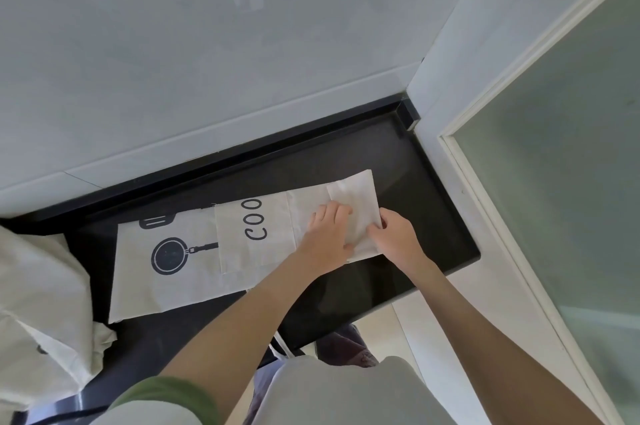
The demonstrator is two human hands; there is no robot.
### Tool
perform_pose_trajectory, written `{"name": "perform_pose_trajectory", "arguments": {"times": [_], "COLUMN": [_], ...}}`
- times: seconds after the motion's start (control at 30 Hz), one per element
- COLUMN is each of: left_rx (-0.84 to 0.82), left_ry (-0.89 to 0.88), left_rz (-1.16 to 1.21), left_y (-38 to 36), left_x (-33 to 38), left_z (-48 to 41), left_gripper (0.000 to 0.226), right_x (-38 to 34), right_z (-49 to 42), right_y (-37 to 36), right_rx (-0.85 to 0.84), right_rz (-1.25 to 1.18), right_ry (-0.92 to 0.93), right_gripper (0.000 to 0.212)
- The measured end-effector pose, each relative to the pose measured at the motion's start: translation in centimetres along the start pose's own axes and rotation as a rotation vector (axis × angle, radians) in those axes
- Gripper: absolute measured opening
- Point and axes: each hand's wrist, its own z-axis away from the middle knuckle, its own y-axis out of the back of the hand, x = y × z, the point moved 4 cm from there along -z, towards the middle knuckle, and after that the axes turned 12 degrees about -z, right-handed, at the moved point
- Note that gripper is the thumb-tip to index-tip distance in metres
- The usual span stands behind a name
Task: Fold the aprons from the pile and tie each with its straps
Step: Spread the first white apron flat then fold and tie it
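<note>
Pinching the right end of the apron (235,251), the right hand (394,237) folds while the left hand (329,234) presses flat, right of the pile (34,303); folding looks half done, probably another fold before tying.

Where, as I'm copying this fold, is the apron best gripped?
At its right end, pinch the edge from the right, as the right hand does. The apron lies flat on the counter, so only an edge gives a grip, while the left hand pins it.
</note>
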Motion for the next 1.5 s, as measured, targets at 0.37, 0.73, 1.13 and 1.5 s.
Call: {"name": "perform_pose_trajectory", "arguments": {"times": [0.37,0.73,1.13,1.5], "left_rx": [-0.230,-0.209,-0.149,-0.297], "left_ry": [0.654,0.937,0.881,0.824], "left_rz": [0.883,1.504,1.360,1.544], "left_y": [3.1,2.1,3.2,2.2], "left_x": [-0.2,-4.5,-6.7,-7.0], "left_z": [-0.4,2.3,1.9,2.6], "left_gripper": [0.050,0.021,0.030,0.023], "right_x": [-4.5,-3.0,-1.6,-1.8], "right_z": [2.0,3.9,3.9,3.3], "right_y": [-3.7,-7.3,-9.3,-8.7], "right_rx": [-0.206,-0.301,-0.104,-0.101], "right_rz": [-0.152,0.150,0.151,0.186], "right_ry": [0.172,0.552,0.497,0.409], "right_gripper": [0.011,0.096,0.088,0.080]}}
